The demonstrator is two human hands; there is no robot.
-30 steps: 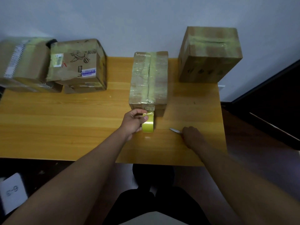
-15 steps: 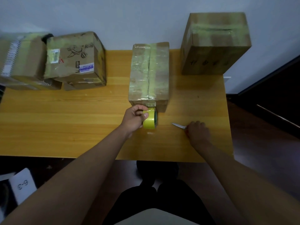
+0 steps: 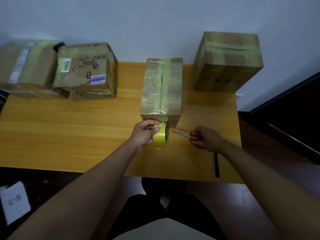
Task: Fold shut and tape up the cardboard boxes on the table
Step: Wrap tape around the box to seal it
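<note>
Fingers [image 3: 150, 125] of left hand [image 3: 144, 134] grip tape roll [image 3: 160, 136] against box [image 3: 161, 91].

Scene dim, w/ yellow-green cast overall. Box [image 3: 161, 89] just beyond left hand [image 3: 144, 134] shows faint glare on tape wrap and drops soft shadow toward right hand [image 3: 207, 138]. Boxes far left of left hand motion-blurred. Wide-angle distortion bends table [image 3: 69, 135] edges and wall at frame borders. Floor below forearms near black.

White card [image 3: 14, 201] on floor: "6-3" (upside down). Box labels [image 3: 97, 78] unreadable.
</note>
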